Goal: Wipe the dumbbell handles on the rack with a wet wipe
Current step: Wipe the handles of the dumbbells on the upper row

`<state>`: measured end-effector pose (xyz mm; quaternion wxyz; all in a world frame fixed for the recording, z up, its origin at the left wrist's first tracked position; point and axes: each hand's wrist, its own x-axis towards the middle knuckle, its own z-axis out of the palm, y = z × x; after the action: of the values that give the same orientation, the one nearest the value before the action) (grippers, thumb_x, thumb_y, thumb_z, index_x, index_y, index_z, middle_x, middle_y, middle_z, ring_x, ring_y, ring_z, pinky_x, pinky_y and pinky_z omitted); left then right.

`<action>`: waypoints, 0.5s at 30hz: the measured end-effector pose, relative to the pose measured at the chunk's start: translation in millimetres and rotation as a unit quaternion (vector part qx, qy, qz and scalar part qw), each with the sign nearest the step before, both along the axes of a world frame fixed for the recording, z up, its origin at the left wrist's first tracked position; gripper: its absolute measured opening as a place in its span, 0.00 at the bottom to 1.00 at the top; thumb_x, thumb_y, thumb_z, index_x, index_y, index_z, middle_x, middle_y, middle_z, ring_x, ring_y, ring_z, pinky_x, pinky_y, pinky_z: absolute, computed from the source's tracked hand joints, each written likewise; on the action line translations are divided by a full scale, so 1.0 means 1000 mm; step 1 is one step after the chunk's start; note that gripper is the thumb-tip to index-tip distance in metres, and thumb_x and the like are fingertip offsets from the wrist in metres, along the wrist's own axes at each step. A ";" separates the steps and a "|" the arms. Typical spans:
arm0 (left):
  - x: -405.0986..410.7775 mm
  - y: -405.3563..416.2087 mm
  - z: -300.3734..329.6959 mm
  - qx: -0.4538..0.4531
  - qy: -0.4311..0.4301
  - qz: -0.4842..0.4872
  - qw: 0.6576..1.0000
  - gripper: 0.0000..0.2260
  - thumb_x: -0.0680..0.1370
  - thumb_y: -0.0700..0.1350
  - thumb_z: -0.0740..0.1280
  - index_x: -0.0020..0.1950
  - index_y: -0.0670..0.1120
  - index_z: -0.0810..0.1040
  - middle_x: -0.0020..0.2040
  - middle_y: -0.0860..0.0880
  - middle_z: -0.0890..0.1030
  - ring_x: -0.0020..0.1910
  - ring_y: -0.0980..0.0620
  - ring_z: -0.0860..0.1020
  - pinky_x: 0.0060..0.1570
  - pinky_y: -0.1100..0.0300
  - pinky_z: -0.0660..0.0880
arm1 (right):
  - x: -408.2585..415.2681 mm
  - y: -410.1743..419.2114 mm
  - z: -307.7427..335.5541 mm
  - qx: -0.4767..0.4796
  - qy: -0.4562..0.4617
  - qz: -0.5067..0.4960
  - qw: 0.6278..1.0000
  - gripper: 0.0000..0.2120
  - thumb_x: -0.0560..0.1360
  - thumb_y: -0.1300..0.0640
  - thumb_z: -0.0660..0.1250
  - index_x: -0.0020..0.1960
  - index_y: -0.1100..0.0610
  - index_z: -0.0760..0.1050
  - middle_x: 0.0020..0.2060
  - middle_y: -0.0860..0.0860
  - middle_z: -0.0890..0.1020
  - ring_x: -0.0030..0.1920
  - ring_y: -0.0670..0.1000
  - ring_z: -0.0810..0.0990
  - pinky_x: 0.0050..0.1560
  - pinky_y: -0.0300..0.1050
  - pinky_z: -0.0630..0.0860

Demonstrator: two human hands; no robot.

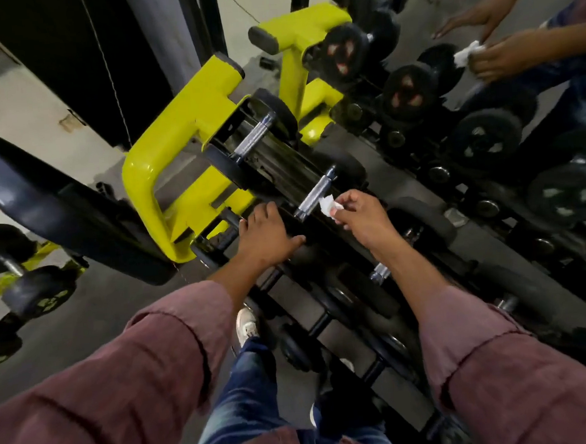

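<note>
**Wipe held just beside a chrome dumbbell handle on the top rack**

The right hand reaches forward from a rolled maroon sleeve, its fingers curled and pinching a small crumpled white wet wipe between thumb and fingertips. The wipe sits just beside the near end of a knurled chrome dumbbell handle; whether it actually touches the metal is hard to tell through the blur.

The left hand lies palm down with its fingers straight and spread, resting on the black head of a dumbbell at the front edge of the rack, thumb pointing right. It grips nothing.

The black dumbbell rack runs diagonally from the lower middle of the view up toward the left, carried on yellow-green frame supports. A second chrome handle lies farther along the same tier, well apart from the wipe. Lower tiers hold more black dumbbells under the forearms.

A mirror to the right of the rack repeats the row of round black dumbbell heads and both hands, one with the white wipe. Blue jeans and a pale shoe show below on the grey floor.

No writing or weight marking can be read on the dumbbells.
</note>
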<state>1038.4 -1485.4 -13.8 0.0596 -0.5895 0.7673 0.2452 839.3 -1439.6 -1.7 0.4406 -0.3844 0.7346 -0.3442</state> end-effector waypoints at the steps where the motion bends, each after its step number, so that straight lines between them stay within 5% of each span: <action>1: 0.004 -0.008 -0.004 0.012 -0.002 -0.006 1.000 0.45 0.74 0.67 0.70 0.79 0.42 0.56 0.78 0.39 0.62 0.76 0.38 0.63 0.74 0.41 0.62 | 0.007 -0.007 -0.002 -0.001 0.041 0.005 0.999 0.04 0.73 0.53 0.73 0.44 0.50 0.79 0.37 0.47 0.84 0.39 0.44 0.80 0.44 0.44 0.75; 5: 0.009 -0.030 -0.018 0.095 -0.003 -0.039 0.995 0.50 0.74 0.68 0.69 0.82 0.41 0.49 0.82 0.41 0.55 0.80 0.41 0.56 0.75 0.37 0.57 | 0.034 -0.032 -0.011 -0.011 0.201 0.071 0.977 0.03 0.74 0.54 0.71 0.47 0.51 0.81 0.44 0.46 0.80 0.45 0.46 0.80 0.42 0.32 0.70; 11: 0.004 -0.043 -0.024 0.181 -0.017 -0.045 0.982 0.54 0.75 0.70 0.66 0.82 0.42 0.38 0.84 0.43 0.46 0.82 0.40 0.50 0.76 0.32 0.48 | 0.053 -0.048 -0.039 0.035 0.335 0.225 0.914 0.11 0.76 0.59 0.64 0.53 0.55 0.84 0.55 0.56 0.79 0.53 0.58 0.80 0.55 0.53 0.78; 15: -0.001 -0.047 -0.021 0.215 -0.041 -0.038 0.975 0.55 0.74 0.72 0.64 0.82 0.43 0.35 0.84 0.43 0.42 0.81 0.35 0.48 0.76 0.31 0.45 | 0.053 -0.058 -0.033 0.042 0.387 0.304 0.869 0.13 0.77 0.58 0.62 0.56 0.52 0.82 0.58 0.50 0.79 0.55 0.56 0.80 0.51 0.51 0.79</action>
<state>1037.8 -1532.6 -35.1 0.2253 -0.5425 0.7158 0.3776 891.9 -1497.2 -35.1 0.2191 -0.6723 0.7069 0.0140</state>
